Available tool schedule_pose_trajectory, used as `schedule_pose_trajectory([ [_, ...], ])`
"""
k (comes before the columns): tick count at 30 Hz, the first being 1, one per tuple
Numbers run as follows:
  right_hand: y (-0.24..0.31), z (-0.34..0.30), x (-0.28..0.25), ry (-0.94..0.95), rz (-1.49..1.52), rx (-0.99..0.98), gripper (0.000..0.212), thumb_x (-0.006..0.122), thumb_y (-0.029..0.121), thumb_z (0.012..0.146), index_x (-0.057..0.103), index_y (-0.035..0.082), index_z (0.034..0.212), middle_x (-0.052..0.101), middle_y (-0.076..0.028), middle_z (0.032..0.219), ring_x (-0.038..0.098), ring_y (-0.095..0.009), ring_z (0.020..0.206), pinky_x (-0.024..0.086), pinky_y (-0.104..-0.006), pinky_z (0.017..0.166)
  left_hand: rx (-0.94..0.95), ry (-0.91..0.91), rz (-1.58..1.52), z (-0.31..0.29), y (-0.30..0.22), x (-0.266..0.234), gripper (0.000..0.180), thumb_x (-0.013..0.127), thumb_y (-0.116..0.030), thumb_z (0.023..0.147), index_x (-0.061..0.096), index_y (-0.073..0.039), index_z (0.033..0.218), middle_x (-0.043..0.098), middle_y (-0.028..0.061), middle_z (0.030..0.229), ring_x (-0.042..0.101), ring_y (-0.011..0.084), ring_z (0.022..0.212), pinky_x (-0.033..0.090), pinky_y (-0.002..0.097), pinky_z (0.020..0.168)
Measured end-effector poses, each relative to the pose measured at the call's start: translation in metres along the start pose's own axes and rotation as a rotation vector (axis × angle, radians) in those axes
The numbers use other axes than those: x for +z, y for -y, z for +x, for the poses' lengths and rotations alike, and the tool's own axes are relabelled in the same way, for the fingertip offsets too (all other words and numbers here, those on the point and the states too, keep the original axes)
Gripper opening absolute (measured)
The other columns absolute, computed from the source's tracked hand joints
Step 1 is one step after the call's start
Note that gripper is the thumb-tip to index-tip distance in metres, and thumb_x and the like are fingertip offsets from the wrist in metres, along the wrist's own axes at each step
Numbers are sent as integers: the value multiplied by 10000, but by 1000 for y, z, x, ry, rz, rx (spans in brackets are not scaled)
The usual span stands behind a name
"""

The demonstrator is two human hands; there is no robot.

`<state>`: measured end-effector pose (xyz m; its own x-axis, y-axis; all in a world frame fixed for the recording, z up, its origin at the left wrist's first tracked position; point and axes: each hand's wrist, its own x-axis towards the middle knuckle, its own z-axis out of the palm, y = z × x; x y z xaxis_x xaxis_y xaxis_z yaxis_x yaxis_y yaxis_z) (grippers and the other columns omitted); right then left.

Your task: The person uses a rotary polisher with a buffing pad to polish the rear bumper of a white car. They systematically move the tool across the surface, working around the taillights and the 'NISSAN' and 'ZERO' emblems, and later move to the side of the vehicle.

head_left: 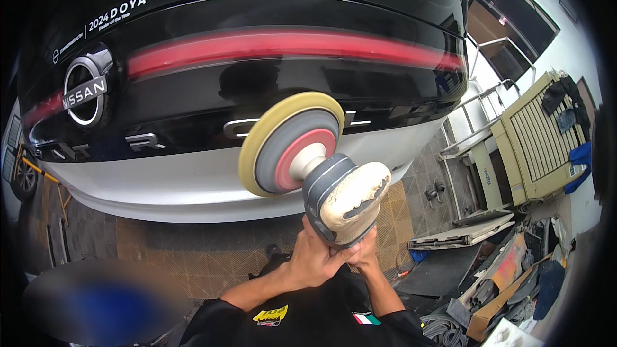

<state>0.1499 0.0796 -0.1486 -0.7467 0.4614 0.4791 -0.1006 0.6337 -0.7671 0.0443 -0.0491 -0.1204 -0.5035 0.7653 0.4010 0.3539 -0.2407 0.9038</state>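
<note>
Both hands are closed around a polisher [353,199] with a worn white and dark grey body. My left hand [312,258] wraps the lower left side of its body, and my right hand [365,250] holds it from the right, partly hidden behind it. The round pad [257,130], yellow-edged with grey and red rings, tilts toward the black rear panel of a car [193,106]. It covers part of the silver lettering; whether pad and panel touch, I cannot tell. Above it runs a red light strip [289,44], with a round badge [83,92] to the left.
A silver-white bumper [160,183] curves below the panel. On the right stand a beige louvred machine [536,135] with cloths over it and a metal railing [472,112]. Cardboard and scrap [501,276] pile up at lower right. A blurred blue shape [119,311] is at lower left.
</note>
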Motion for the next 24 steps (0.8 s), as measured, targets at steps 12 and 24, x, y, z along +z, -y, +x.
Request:
schedule_pose_trajectory([
  [12, 53, 8, -45, 185, -26, 158, 878, 885, 319, 600, 582, -44, 1340, 693, -224, 1216, 714, -342, 1079, 555, -396, 938, -9, -57, -82, -18, -30, 13, 414, 663, -378, 974, 693, 14, 1105, 713, 190, 1029, 682, 381, 964, 511, 463, 868],
  [24, 119, -13, -89, 53, -222, 416, 891, 905, 325, 608, 567, -50, 1342, 720, -214, 1131, 732, -289, 1004, 560, -375, 893, 61, 215, -350, -3, -35, 38, 570, 597, -408, 993, 555, 56, 1322, 476, 309, 1392, 419, 463, 1290, 275, 549, 1112],
])
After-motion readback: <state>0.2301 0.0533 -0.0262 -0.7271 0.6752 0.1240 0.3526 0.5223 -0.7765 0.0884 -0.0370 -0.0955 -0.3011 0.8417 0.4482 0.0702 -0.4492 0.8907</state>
